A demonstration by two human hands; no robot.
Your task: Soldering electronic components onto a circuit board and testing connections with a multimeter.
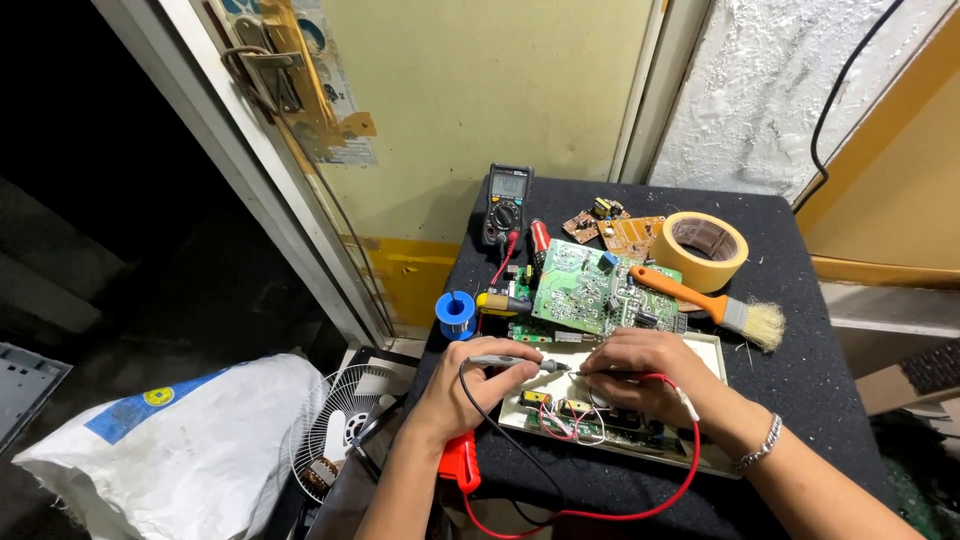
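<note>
My left hand (470,388) grips a grey-black test probe (515,362) with a black lead, its tip pointing right. My right hand (645,378) pinches a red-leaded probe (668,382) close to the other tip. Both tips meet above a circuit board (575,412) with coloured wires, which lies in a white open casing (712,352). A black multimeter (505,204) stands at the back of the dark table (800,300); the leads run towards it.
A green circuit board (590,290) lies behind my hands, with brown boards (620,232), a masking tape roll (705,248), an orange-handled brush (715,303) and a blue solder spool (456,312). Left of the table lie a fan grille (340,430) and a white sack (170,440).
</note>
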